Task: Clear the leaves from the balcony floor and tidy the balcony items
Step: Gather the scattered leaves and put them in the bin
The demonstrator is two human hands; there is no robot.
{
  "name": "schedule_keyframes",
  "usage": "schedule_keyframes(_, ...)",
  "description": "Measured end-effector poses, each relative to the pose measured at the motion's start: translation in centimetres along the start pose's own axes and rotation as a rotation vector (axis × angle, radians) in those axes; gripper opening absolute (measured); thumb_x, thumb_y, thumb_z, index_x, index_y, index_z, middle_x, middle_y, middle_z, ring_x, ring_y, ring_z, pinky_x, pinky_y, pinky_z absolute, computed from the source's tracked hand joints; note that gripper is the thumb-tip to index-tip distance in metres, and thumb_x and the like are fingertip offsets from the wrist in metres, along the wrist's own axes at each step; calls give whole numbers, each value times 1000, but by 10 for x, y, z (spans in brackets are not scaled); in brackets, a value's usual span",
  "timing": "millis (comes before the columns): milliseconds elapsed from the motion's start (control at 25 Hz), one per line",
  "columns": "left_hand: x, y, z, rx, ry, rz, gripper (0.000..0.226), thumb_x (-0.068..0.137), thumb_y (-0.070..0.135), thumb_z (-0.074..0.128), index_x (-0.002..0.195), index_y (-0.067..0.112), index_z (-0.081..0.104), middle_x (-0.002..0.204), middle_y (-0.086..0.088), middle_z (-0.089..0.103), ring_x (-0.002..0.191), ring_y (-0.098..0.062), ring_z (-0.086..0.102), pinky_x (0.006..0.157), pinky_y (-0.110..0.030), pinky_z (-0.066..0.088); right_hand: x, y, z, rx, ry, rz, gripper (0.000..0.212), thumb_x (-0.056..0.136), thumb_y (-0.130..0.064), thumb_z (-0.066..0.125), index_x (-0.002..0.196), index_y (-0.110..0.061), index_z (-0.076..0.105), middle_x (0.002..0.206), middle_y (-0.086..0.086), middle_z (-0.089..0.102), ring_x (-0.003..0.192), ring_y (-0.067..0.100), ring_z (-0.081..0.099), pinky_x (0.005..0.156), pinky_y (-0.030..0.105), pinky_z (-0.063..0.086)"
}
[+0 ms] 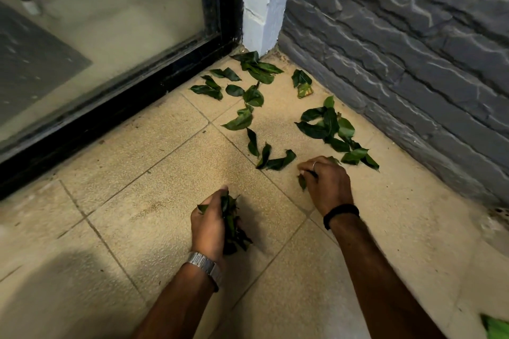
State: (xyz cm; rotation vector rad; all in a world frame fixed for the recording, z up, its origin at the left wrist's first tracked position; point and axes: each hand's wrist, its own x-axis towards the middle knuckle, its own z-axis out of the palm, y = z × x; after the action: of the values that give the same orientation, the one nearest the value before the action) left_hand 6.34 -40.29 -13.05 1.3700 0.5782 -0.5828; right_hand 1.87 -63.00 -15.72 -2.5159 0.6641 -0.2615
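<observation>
Leaves everywhere in the head view, and we are down low over the tiled floor (154, 146), working into the corner where the glass door (104, 36) meets the grey stone wall (399, 44). Our left hand (210, 224) is wrapped tight round a bunch of gathered leaves (232, 226), fingers curled about the stems, wristwatch (205, 265) showing below. Our right hand (325, 181) reaches forward with fingers curled, pinching a small leaf (302, 181) at the tips, a black band (341, 214) at the wrist. The hands sit apart, left nearer us, right out ahead. Loose leaves (327, 126) lie scattered in front of the right hand, thicker toward the corner, with one cluster just beside the wall. Best play, we reckon: sweep the near ones together with the right hand before lifting, pass each pinch across to the left, and keep that left grip firm so nothing slips back out. The bunch looks nearly a handful already, so we may need somewhere to drop it soon. One more green scrap (497, 329) peeks in at the bottom right edge.
</observation>
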Motion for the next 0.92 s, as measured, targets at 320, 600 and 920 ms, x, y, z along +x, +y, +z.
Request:
schedule_keyframes(320,-5,9,-10,-8,-23,-17,43,96,32,58,57,29,76,55,-1,61,49,-21,56,62,-31,47,9,-32,22,-31,-109,-85,23,91,-4,65,110,-12,74,107,3,64,98,19,63,88,27,51)
schedule_keyframes(600,-8,-7,-3,-59,-56,-171,31,93,36,61,79,12,74,64,-9,64,53,-24,60,67,-37,48,-103,-41,18,166,-93,149,28,91,-12,69,117,-23,69,105,-11,65,92,3,62,85,20,53)
schedule_keyframes(920,-67,45,24,-220,152,-397,30,97,34,56,74,17,66,59,-3,59,53,-20,56,52,-26,41,-77,-49,-3,87,-529,458,7,85,-7,71,84,-12,75,81,-5,74,83,12,69,81,32,57)
